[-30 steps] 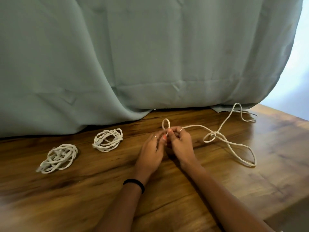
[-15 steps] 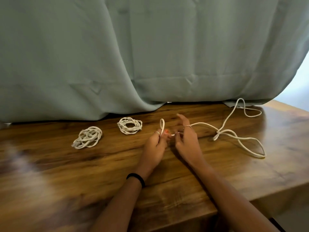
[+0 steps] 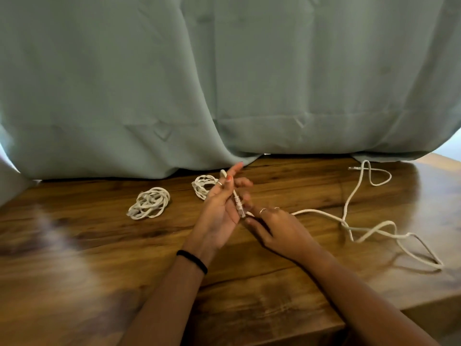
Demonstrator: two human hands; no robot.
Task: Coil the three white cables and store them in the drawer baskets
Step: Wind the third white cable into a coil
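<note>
Wooden table (image 3: 124, 283), grey-green curtain (image 3: 224, 83) hanging behind it

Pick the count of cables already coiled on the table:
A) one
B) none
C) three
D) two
D: two coiled bundles, the left coil and the middle coil, lie on the table, while the third cable trails loose from the hands.

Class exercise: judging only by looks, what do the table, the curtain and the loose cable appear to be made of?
Table: wood or a wood-look surface, glossy; dark grain streaks and light reflections show.
Curtain: woven cloth, matte grey-green; it hangs in soft folds with a stitched hem.
Loose cable: probably plastic-sheathed wire, smooth and white; it bends in springy loops, with a clear plug at its far end.
</note>
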